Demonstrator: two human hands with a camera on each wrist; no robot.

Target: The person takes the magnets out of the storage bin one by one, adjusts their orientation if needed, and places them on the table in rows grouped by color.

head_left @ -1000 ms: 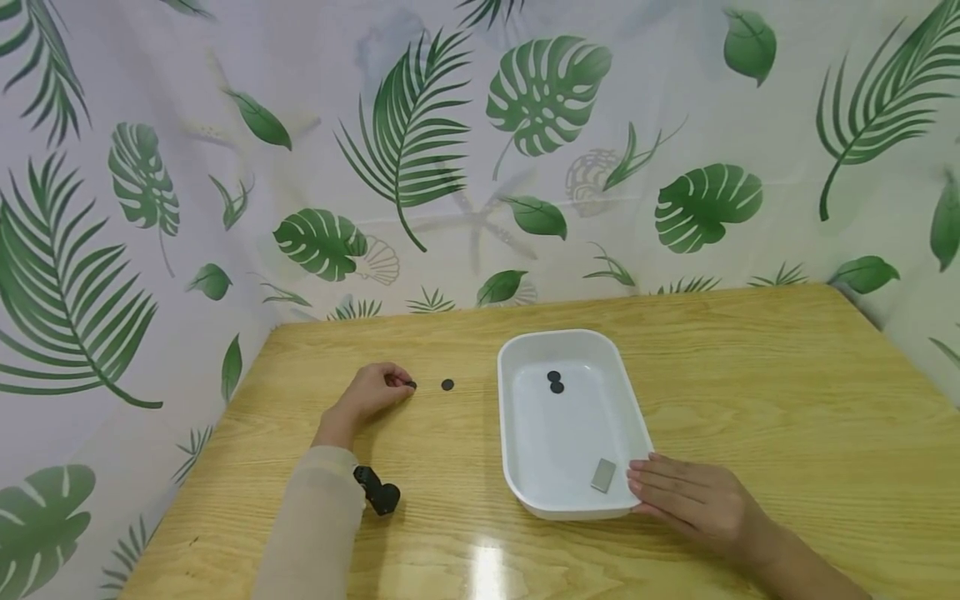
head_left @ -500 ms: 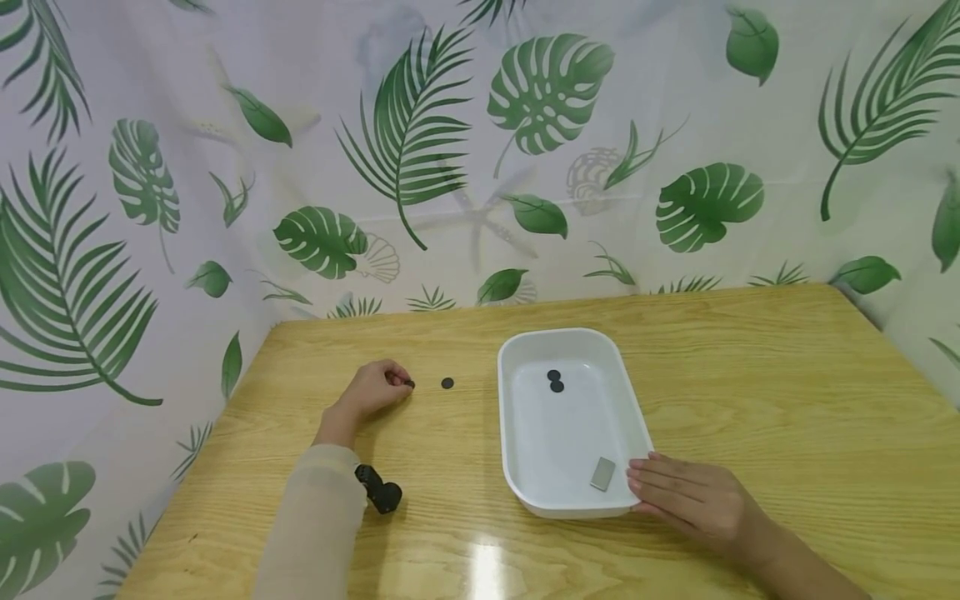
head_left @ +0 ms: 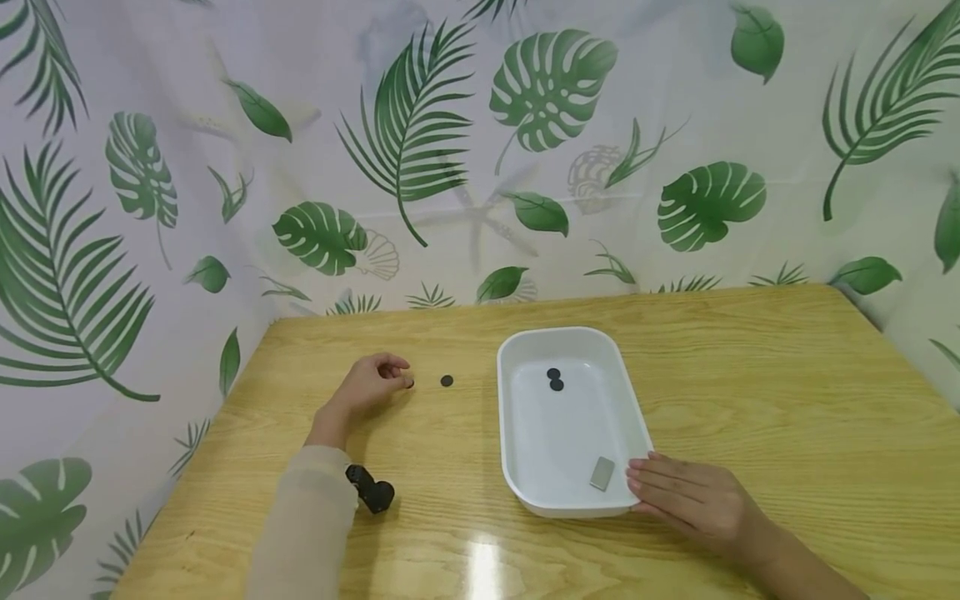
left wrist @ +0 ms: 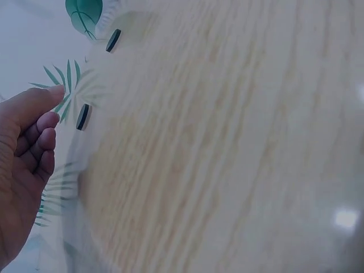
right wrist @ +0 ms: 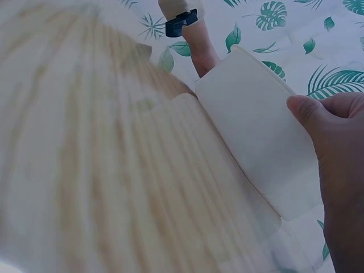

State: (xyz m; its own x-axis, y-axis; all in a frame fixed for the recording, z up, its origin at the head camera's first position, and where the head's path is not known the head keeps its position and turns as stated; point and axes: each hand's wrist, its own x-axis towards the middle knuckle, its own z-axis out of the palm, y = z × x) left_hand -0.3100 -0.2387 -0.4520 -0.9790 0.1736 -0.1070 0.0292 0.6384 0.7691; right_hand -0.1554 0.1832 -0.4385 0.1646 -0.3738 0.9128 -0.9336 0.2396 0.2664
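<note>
In the head view, my left hand (head_left: 371, 384) is beside a small black disc (head_left: 409, 382) on the table. The left wrist view shows this near disc (left wrist: 83, 116) lying just beyond my thumb tip, apart from it, with my fingers loosely curled around nothing. A second black disc (head_left: 447, 381) lies a little to the right. My right hand (head_left: 699, 500) holds the near right corner of a white tray (head_left: 511, 467), fingers over the rim and thumb on the outer wall. Inside the tray are two touching black discs (head_left: 555, 379) and a grey rectangular block (head_left: 602, 473).
The wooden table (head_left: 780, 392) runs back to a leaf-printed cloth (head_left: 450, 167) along its far and left sides. A black wrist camera (head_left: 371, 489) sticks out from my left sleeve (head_left: 303, 525).
My left fingers have come away from the near black disc, and the hand has shifted slightly left. My right hand and the tray keep their places.
</note>
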